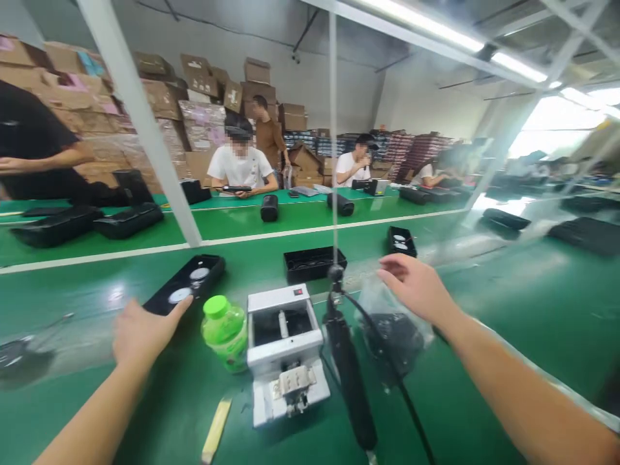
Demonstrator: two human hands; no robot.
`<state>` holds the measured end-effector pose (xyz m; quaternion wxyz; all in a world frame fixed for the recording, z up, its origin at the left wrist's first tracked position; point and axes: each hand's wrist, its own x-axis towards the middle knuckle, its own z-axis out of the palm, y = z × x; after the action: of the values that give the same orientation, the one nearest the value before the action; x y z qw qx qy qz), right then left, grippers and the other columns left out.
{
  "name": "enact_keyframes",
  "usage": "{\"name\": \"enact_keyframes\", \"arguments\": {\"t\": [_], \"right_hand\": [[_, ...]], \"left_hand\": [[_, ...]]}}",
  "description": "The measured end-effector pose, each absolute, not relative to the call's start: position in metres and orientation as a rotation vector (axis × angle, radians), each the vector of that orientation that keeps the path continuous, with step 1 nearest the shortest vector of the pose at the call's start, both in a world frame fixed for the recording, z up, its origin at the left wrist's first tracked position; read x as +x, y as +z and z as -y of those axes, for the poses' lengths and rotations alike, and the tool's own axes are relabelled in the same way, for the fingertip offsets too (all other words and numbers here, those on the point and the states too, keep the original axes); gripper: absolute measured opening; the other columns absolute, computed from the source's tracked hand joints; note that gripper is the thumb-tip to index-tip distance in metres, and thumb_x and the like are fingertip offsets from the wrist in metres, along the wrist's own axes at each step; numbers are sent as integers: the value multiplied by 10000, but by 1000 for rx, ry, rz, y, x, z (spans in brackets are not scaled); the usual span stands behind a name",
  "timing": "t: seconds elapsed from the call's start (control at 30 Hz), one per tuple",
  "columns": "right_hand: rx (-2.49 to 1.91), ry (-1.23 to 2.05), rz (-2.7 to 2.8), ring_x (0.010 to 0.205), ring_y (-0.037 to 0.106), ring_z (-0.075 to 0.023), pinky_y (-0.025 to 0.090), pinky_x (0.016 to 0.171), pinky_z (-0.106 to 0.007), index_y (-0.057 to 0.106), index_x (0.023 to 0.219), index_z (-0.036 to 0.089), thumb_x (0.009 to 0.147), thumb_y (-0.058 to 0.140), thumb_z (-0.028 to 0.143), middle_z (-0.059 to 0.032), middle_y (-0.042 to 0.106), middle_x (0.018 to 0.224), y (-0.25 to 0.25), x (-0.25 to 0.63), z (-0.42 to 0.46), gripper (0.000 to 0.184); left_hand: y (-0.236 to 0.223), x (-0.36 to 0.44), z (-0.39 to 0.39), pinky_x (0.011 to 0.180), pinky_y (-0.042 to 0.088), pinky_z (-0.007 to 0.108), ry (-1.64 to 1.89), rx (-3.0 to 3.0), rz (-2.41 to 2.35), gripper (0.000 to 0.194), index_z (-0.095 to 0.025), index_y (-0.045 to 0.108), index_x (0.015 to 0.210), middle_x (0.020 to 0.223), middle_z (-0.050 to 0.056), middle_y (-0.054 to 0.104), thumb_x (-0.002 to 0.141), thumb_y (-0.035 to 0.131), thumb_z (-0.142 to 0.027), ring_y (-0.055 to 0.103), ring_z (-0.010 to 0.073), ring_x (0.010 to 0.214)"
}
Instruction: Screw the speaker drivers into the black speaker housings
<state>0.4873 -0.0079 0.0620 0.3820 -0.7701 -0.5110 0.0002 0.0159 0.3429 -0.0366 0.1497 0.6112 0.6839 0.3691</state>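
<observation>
My left hand (148,332) is open, its fingertips at the near end of a long black case (184,284) that holds several round white discs. My right hand (416,287) is open and holds nothing, hovering just above a clear plastic bag (394,336) with something black inside. Between my hands stand a white benchtop machine (285,349) with a small red switch and a green plastic bottle (225,332). A black electric screwdriver (349,381) hangs on its cable in front of the bag.
A green workbench (97,381) runs under everything, with a yellow wooden stick (216,429) near me. An open black tray (314,263) and a black case (402,241) lie beyond. White posts divide the benches. Co-workers (239,168) sit further off before stacked cardboard boxes (203,110).
</observation>
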Motion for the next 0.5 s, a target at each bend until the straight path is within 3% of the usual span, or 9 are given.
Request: {"name": "enact_keyframes", "arguments": {"t": [0.03, 0.1, 0.27, 0.4, 0.5], "right_hand": [[-1998, 55, 1392, 1172, 742, -251, 657, 1034, -497, 726, 1313, 204, 1055, 730, 428, -108, 747, 1352, 62, 500, -29, 341], [-2022, 170, 1559, 1243, 727, -276, 648, 1062, -522, 718, 1343, 201, 1048, 742, 419, -118, 725, 1416, 56, 512, -97, 368], [-1997, 331, 1710, 1206, 741, -271, 664, 1020, -501, 699, 1380, 200, 1047, 744, 426, -118, 724, 1406, 26, 494, -181, 405], [-1905, 270, 1555, 1209, 740, -273, 666, 1018, -504, 694, 1389, 204, 1052, 735, 428, -119, 722, 1411, 21, 489, -183, 406], [-1724, 132, 1293, 1223, 740, -258, 658, 1026, -493, 699, 1385, 198, 1120, 618, 418, -117, 726, 1391, 41, 495, -165, 354]], "left_hand": [[-37, 7, -339, 1238, 442, 786, 1054, 1792, -2038, 906, -219, 486, 1642, 1695, 211, 505, 927, 793, -683, 498, 487, 1559], [-37, -19, -331, 1218, 515, 665, 1053, 1900, -2134, 642, -222, 566, 1587, 1663, 164, 551, 1046, 732, -525, 580, 380, 1488], [-31, -115, -313, 1211, 521, 658, 948, 1976, -2478, 586, -222, 597, 1557, 1669, 154, 544, 1044, 753, -458, 582, 376, 1480], [-23, -176, -317, 1197, 535, 649, 756, 1955, -2577, 569, -217, 609, 1542, 1642, 154, 568, 1045, 753, -455, 601, 369, 1457], [-19, -195, -340, 1150, 579, 612, 628, 1977, -2506, 535, -209, 630, 1510, 1587, 149, 612, 1049, 751, -452, 646, 346, 1394]]}}
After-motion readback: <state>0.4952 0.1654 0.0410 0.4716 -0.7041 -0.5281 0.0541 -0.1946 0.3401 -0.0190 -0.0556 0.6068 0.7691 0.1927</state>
